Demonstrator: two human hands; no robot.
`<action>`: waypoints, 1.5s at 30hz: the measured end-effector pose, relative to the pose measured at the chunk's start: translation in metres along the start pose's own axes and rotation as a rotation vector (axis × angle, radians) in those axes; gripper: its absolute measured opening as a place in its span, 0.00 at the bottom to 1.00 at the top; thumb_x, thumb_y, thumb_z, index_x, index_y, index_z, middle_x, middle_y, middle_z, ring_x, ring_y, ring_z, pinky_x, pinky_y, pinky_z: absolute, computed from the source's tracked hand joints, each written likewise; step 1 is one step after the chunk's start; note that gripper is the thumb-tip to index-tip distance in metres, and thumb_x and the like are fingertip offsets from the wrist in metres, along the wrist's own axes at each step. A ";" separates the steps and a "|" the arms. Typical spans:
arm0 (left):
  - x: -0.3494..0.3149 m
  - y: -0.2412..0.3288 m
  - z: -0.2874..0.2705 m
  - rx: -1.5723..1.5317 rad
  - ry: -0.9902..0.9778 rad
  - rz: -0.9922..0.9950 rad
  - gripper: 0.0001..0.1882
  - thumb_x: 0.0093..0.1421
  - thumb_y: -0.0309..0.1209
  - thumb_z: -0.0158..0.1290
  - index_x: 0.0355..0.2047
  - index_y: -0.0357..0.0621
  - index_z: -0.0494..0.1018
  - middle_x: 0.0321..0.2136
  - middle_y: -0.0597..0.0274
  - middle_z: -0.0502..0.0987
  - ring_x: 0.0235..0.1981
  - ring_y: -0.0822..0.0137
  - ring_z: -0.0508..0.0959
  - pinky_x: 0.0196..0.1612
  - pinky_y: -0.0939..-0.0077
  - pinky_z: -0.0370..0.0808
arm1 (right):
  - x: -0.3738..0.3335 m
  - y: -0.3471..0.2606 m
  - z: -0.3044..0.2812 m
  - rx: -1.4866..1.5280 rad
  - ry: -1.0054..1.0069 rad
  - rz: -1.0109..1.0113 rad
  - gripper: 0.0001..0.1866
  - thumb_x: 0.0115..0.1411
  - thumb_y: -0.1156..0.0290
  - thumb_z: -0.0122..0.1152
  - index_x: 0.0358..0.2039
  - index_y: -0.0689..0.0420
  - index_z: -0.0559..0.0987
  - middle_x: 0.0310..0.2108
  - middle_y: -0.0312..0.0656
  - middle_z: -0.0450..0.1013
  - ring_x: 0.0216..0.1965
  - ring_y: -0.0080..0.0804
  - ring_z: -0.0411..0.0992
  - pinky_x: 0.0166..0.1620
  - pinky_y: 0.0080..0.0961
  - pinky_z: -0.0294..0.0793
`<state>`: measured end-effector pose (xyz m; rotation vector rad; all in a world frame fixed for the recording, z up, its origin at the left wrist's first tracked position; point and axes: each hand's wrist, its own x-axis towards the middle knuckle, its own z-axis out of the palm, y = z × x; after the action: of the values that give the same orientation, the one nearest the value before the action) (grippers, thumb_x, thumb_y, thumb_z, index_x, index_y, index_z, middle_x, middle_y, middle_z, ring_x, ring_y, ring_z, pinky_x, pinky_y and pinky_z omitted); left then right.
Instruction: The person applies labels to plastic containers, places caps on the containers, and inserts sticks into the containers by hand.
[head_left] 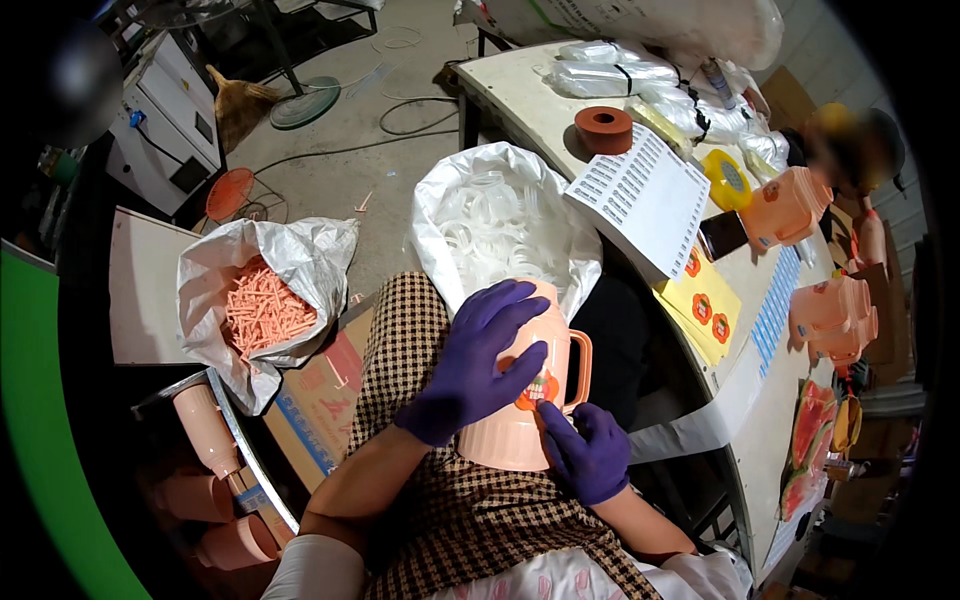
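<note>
A peach-pink plastic jug [503, 443] with a side handle lies tilted across my lap, its handle to the right. My left hand [478, 362], in a purple glove, is closed over the jug's upper left side, with the thumb near a red-orange sticker [535, 393] on its front. My right hand [594, 458], gloved the same, is at the jug's lower right. One digit presses at the sticker's lower edge while the other fingers curl in, with nothing visible in them. The left hand hides part of the jug's wall.
Beyond the jug stands a white sack of clear plastic parts [490, 230]; at left, a sack of pink sticks [265, 310]. The right-hand table [735, 425] bears label sheets [640, 195], yellow sticker sheets [700, 310], a phone [722, 235] and more jugs [832, 315]. Pink containers [205, 430] lie lower left.
</note>
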<state>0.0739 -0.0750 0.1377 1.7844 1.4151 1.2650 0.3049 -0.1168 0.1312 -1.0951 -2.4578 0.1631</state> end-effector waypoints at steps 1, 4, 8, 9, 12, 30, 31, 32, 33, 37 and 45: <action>0.003 -0.004 0.004 0.026 -0.030 0.035 0.25 0.61 0.28 0.59 0.59 0.44 0.71 0.62 0.51 0.68 0.66 0.52 0.64 0.65 0.62 0.68 | 0.000 0.003 0.001 0.004 -0.013 -0.015 0.27 0.50 0.71 0.73 0.53 0.44 0.82 0.36 0.41 0.71 0.30 0.35 0.71 0.31 0.30 0.72; 0.008 -0.013 0.011 0.147 -0.070 0.072 0.30 0.58 0.37 0.62 0.61 0.46 0.70 0.63 0.51 0.67 0.67 0.50 0.62 0.68 0.55 0.60 | -0.002 0.015 0.005 -0.039 -0.021 -0.078 0.27 0.53 0.66 0.70 0.56 0.39 0.80 0.38 0.36 0.70 0.29 0.30 0.70 0.30 0.28 0.70; -0.005 -0.023 0.023 0.382 -0.208 0.092 0.45 0.54 0.54 0.63 0.68 0.50 0.63 0.68 0.49 0.60 0.71 0.47 0.55 0.71 0.44 0.44 | -0.008 0.024 0.006 -0.017 -0.073 -0.103 0.29 0.56 0.64 0.67 0.60 0.38 0.77 0.38 0.37 0.70 0.29 0.30 0.70 0.28 0.28 0.70; -0.010 -0.025 0.027 0.459 -0.251 0.093 0.49 0.53 0.57 0.64 0.69 0.50 0.60 0.70 0.49 0.57 0.72 0.46 0.52 0.71 0.42 0.42 | -0.009 0.026 0.005 -0.013 -0.131 -0.111 0.29 0.57 0.63 0.66 0.61 0.38 0.76 0.36 0.37 0.70 0.28 0.31 0.70 0.27 0.29 0.70; -0.013 -0.022 0.028 0.451 -0.291 0.031 0.53 0.52 0.60 0.64 0.71 0.50 0.56 0.72 0.48 0.52 0.74 0.45 0.49 0.71 0.40 0.40 | -0.017 0.029 -0.008 -0.059 -0.263 -0.061 0.31 0.58 0.61 0.64 0.64 0.37 0.73 0.32 0.37 0.68 0.27 0.33 0.70 0.25 0.31 0.70; 0.067 0.013 -0.031 -0.019 -0.254 -0.236 0.26 0.58 0.40 0.64 0.51 0.35 0.78 0.44 0.47 0.82 0.44 0.63 0.82 0.46 0.72 0.76 | 0.186 0.290 -0.064 -0.018 0.314 0.349 0.14 0.63 0.56 0.61 0.45 0.47 0.86 0.37 0.45 0.77 0.37 0.45 0.77 0.41 0.38 0.76; 0.065 0.005 -0.038 -0.229 -0.368 -0.359 0.24 0.60 0.37 0.63 0.53 0.36 0.77 0.45 0.51 0.82 0.43 0.68 0.80 0.47 0.73 0.76 | 0.204 0.304 -0.056 -0.025 0.229 0.404 0.15 0.63 0.55 0.60 0.45 0.45 0.86 0.40 0.45 0.77 0.39 0.45 0.77 0.44 0.37 0.76; 0.059 -0.009 -0.043 -0.304 -0.373 -0.440 0.24 0.61 0.36 0.62 0.54 0.36 0.76 0.44 0.54 0.82 0.43 0.70 0.79 0.48 0.73 0.75 | 0.218 0.317 -0.046 -0.021 0.171 0.439 0.15 0.63 0.55 0.60 0.45 0.45 0.86 0.40 0.45 0.77 0.40 0.46 0.77 0.45 0.37 0.76; 0.052 -0.025 -0.045 -0.376 -0.374 -0.522 0.23 0.61 0.34 0.62 0.55 0.37 0.76 0.44 0.57 0.81 0.43 0.73 0.78 0.49 0.73 0.75 | 0.231 0.323 -0.037 -0.013 0.112 0.474 0.15 0.62 0.54 0.60 0.45 0.44 0.86 0.40 0.45 0.77 0.41 0.46 0.77 0.47 0.37 0.75; 0.022 -0.058 -0.019 -0.490 -0.142 -0.420 0.21 0.64 0.36 0.59 0.54 0.37 0.77 0.42 0.60 0.81 0.43 0.71 0.76 0.49 0.74 0.74 | 0.246 0.316 -0.011 -0.178 0.086 0.521 0.15 0.64 0.54 0.56 0.42 0.43 0.87 0.44 0.43 0.75 0.45 0.45 0.76 0.50 0.38 0.76; 0.050 -0.030 -0.012 -0.052 -0.053 -0.356 0.19 0.63 0.41 0.60 0.42 0.34 0.79 0.38 0.47 0.81 0.40 0.55 0.81 0.49 0.66 0.76 | 0.259 0.331 0.003 -0.202 0.045 0.585 0.19 0.64 0.52 0.53 0.51 0.41 0.83 0.46 0.50 0.76 0.47 0.50 0.76 0.49 0.42 0.76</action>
<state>0.0508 -0.0201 0.1348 1.4402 1.5689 1.0487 0.3757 0.2974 0.1256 -1.8607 -2.0803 0.0639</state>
